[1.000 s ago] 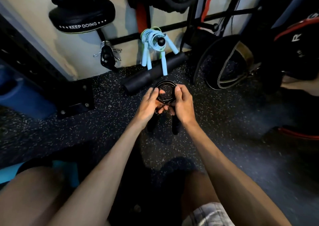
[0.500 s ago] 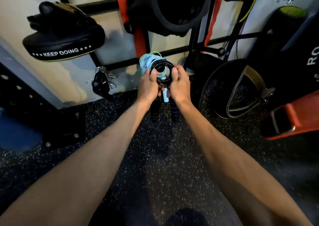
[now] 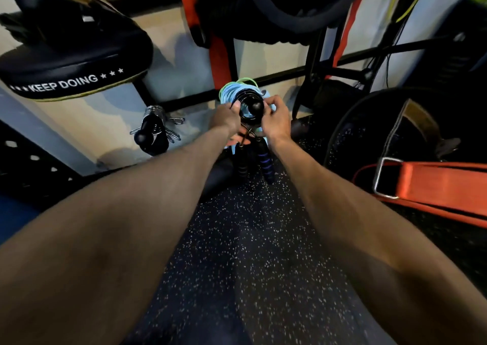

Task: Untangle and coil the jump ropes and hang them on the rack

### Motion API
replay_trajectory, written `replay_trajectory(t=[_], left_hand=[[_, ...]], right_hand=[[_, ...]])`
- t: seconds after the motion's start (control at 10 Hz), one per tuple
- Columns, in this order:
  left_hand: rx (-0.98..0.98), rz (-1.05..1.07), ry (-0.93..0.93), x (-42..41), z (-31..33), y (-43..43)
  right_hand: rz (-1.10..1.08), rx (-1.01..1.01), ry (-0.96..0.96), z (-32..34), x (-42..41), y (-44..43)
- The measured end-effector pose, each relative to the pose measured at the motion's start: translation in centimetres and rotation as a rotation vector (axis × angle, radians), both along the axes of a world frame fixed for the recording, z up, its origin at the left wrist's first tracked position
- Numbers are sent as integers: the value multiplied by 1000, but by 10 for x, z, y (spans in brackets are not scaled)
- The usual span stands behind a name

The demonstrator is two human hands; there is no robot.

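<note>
The rack peg (image 3: 255, 105) pokes through the middle of the held rope coil (image 3: 245, 96), and the hung rope (image 3: 228, 94) sits behind that coil on the same peg. The left hand (image 3: 225, 118) pinches the coil just left of the peg, the right hand (image 3: 276, 122) just right of it. The coil's two handles (image 3: 264, 163) hang below the peg. A punch pad (image 3: 73, 54) lies up and left of the peg, a clip bundle (image 3: 155, 131) lower left, a belt (image 3: 405, 131) to the right, and a strap (image 3: 437, 184) lower right.

Head view: wide-angle, worn on the person's head, facing forward and down
Nearness: close to the rack (image 3: 284, 75), floor (image 3: 250, 239) below
</note>
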State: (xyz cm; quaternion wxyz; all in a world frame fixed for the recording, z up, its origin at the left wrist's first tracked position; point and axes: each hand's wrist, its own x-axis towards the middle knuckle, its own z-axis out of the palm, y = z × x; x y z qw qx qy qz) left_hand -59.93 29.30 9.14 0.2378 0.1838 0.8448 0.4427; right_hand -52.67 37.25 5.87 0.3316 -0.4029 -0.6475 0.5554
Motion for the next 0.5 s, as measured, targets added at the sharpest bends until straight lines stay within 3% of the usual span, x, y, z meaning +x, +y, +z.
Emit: replay_trajectory(t=[0.1,0.3,0.4,0.5], left_hand=[[-125,-17,-22,-21,2,8],[-187,97,-3,-24,4,16],[-200,122,59,-17,-3,7],[-245,88,140,-1,4,-19]], right_hand=[[77,-92,-54,-28,-23,27],[87,-323,20,4,-7,7],[87,-280,-2,-8,6,1],[98,-135,-162,-10,23,-6]])
